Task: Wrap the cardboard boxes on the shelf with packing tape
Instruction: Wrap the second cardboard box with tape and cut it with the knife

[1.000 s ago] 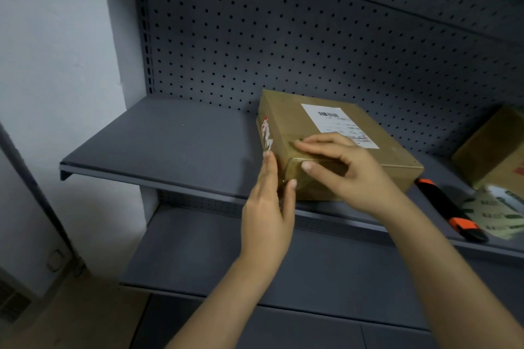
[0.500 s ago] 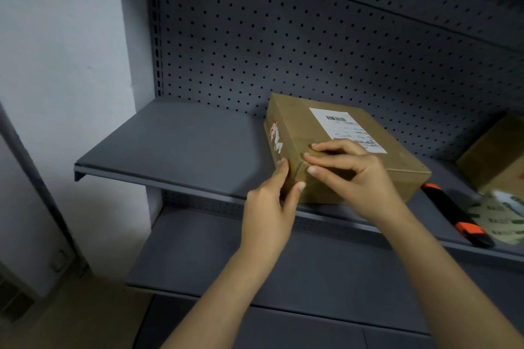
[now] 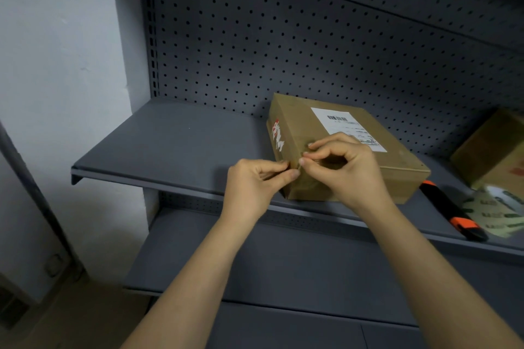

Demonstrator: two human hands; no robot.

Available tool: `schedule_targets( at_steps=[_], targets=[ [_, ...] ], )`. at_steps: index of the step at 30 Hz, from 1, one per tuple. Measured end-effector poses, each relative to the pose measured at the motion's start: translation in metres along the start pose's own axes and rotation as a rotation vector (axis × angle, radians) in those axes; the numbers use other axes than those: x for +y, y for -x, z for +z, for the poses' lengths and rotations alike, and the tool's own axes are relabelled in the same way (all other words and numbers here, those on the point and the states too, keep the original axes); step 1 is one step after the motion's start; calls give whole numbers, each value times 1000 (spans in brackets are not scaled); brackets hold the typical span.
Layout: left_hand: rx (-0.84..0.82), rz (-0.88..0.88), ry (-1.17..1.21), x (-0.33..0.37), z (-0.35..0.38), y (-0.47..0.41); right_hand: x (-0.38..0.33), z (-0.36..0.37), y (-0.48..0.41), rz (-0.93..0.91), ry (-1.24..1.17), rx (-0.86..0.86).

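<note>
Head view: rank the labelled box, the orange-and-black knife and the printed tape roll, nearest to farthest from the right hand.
1. The labelled box: the right hand pinches at its near corner.
2. The orange-and-black knife: on the shelf, right of that box.
3. The printed tape roll: farthest right.

Flat brown cardboard box [image 3: 300,127] lies on upper grey shelf [image 3: 170,144], turned at an angle, one corner close to the front lip. White shipping label w/ barcode on its top, red & white print on its L side face. L hand [image 3: 255,181] & R hand [image 3: 346,173] pinch at its near vertical corner edge. Second box [image 3: 493,156], same brown, sits at far R, looks tilted, partly out of frame. Pale tape roll [image 3: 499,207] w/ green print lies in front of it on same shelf
</note>
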State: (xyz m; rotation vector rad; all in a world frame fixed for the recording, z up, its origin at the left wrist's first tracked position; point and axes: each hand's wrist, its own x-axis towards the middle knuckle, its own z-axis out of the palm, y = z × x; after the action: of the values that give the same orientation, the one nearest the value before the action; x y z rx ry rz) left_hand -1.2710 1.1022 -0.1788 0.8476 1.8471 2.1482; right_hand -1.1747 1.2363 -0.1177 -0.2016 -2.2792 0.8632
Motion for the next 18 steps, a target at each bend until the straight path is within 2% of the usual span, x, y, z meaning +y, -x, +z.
schedule_targets(
  at_steps=[8,11,14,18],
  targets=[
    [-44,-16,35,0,-1,-2,1,8,-1,-63,57,52],
    [-38,-13,-17,2,0,1,5,-10,0,-86,73,-80],
    [18,119,-74,0,9,15,15,-33,3,-186,163,-250],
    [85,322,-231,-13,17,22,22,-34,4,-220,169,-244]
  ],
)
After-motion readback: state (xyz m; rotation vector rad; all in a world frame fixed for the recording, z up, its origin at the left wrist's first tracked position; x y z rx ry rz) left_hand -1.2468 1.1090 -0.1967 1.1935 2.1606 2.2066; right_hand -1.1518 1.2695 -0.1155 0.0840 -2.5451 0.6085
